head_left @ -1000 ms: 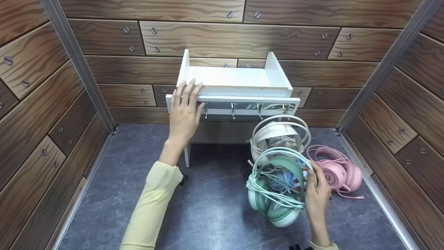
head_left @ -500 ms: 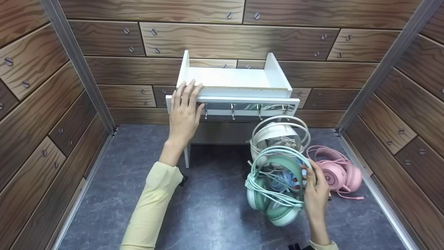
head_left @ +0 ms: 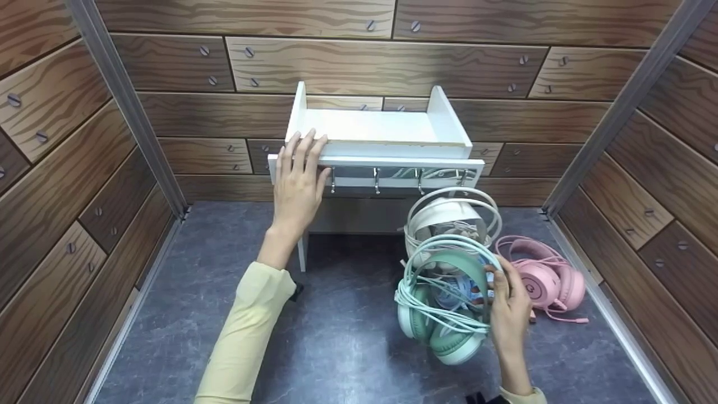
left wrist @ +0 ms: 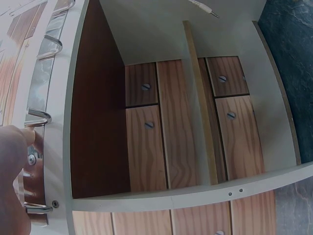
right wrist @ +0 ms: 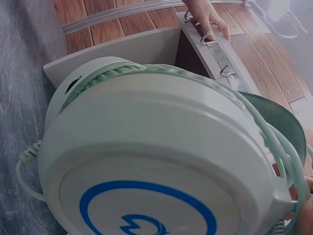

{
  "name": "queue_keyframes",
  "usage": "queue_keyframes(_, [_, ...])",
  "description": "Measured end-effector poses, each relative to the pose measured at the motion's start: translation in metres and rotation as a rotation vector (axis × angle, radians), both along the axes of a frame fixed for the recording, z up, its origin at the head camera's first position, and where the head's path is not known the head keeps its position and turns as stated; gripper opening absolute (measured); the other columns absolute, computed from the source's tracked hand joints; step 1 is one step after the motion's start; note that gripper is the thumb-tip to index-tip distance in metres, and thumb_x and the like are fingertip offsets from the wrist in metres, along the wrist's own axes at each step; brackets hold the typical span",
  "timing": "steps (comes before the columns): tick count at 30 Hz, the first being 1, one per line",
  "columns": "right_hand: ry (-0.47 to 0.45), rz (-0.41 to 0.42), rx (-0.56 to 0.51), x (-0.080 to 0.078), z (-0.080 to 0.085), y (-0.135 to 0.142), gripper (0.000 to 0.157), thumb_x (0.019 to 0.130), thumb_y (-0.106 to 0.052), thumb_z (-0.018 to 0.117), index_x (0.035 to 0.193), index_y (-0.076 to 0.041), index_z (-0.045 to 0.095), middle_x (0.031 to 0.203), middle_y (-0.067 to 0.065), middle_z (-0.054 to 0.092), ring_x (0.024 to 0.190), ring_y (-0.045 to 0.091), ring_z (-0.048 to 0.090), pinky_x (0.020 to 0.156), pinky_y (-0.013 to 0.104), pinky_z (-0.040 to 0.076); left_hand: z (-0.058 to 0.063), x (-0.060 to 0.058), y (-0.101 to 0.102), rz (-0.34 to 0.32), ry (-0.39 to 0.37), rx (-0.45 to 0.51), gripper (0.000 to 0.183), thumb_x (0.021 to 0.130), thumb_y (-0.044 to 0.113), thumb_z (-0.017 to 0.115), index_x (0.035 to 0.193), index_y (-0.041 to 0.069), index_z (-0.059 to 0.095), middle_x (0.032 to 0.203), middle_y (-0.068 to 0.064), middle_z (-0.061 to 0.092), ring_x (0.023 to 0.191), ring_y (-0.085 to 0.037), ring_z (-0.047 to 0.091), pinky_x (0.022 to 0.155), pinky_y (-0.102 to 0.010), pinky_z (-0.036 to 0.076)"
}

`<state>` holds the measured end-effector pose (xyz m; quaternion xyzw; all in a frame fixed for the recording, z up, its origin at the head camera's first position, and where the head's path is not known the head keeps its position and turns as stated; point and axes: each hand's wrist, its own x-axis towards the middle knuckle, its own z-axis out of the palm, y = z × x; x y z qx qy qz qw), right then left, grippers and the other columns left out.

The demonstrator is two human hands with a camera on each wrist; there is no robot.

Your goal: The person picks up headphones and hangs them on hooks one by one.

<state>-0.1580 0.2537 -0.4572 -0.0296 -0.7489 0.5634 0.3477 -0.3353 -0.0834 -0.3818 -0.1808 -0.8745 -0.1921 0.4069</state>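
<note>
My left hand [head_left: 297, 191] rests over the left end of a white shelf unit's hook rail [head_left: 392, 163], fingers extended across its top edge. Several metal hooks line the rail. My right hand [head_left: 510, 308] grips the headband of mint-green headphones [head_left: 457, 348], whose coiled cable wraps across the ear cups. One ear cup [right wrist: 146, 127], with a blue ring mark, fills much of the right wrist view. White headphones [head_left: 449, 213] are just below the rightmost hook, behind the green pair. Blue headphones [head_left: 463, 286] show partly through the green headband.
Pink headphones [head_left: 541, 283] lie on the dark floor right of my right hand, near the right wall. Wood-patterned panels [head_left: 387, 62] enclose the back and sides. In the left wrist view, a divider [left wrist: 200, 107] splits the shelf unit's underside.
My right hand and the green headphones have shifted slightly up and to the left. The left hand stays at the rail.
</note>
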Motion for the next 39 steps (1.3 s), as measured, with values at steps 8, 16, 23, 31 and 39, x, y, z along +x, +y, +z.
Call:
queue_keyframes(8, [-0.001, 0.018, -0.006, -0.012, -0.017, 0.010, 0.032, 0.106, -0.005, 0.047, 0.132, 0.005, 0.061, 0.100, -0.008, 0.067, 0.075, 0.004, 0.064, 0.052, 0.025, 0.057, 0.000, -0.001, 0.000, -0.005, 0.007, 0.004, 0.054, 0.103, 0.031, 0.055, 0.154, 0.020, 0.040, 0.161, -0.004, 0.034, 0.152, -0.028, 0.022, 0.124, -0.048, 0.016])
queue_keyframes(16, [0.023, 0.048, -0.017, -0.011, -0.007, 0.004, 0.030, 0.106, -0.004, 0.048, 0.131, 0.002, 0.063, 0.101, -0.004, 0.067, 0.074, 0.006, 0.066, 0.052, 0.027, 0.058, 0.000, -0.001, 0.000, -0.005, 0.008, 0.005, 0.054, 0.103, 0.030, 0.056, 0.154, 0.020, 0.040, 0.162, -0.004, 0.034, 0.152, -0.027, 0.021, 0.125, -0.048, 0.015])
queue_keyframes(23, [0.054, 0.033, 0.018, -0.002, 0.015, -0.010, 0.029, 0.105, -0.002, 0.048, 0.127, 0.010, 0.062, 0.098, -0.005, 0.069, 0.076, 0.002, 0.064, 0.051, 0.029, 0.059, -0.001, 0.000, 0.000, -0.011, 0.007, 0.007, 0.056, 0.102, 0.026, 0.059, 0.154, 0.020, 0.039, 0.161, -0.005, 0.034, 0.152, -0.028, 0.021, 0.124, -0.050, 0.016])
queue_keyframes(31, [0.044, 0.039, 0.014, -0.005, 0.014, -0.009, 0.029, 0.105, -0.003, 0.048, 0.127, 0.007, 0.063, 0.099, -0.007, 0.068, 0.074, 0.004, 0.064, 0.051, 0.029, 0.058, -0.001, 0.000, 0.000, -0.008, -0.003, -0.001, 0.054, 0.104, 0.030, 0.054, 0.155, 0.020, 0.038, 0.162, -0.004, 0.033, 0.153, -0.027, 0.020, 0.125, -0.048, 0.014])
queue_keyframes(39, [0.059, 0.051, 0.013, -0.009, 0.012, -0.009, 0.029, 0.105, -0.003, 0.048, 0.128, 0.006, 0.063, 0.099, -0.006, 0.068, 0.073, 0.006, 0.066, 0.050, 0.029, 0.058, 0.000, 0.000, 0.000, -0.006, -0.002, 0.005, 0.054, 0.104, 0.030, 0.055, 0.154, 0.021, 0.038, 0.162, -0.004, 0.034, 0.152, -0.027, 0.021, 0.125, -0.047, 0.014])
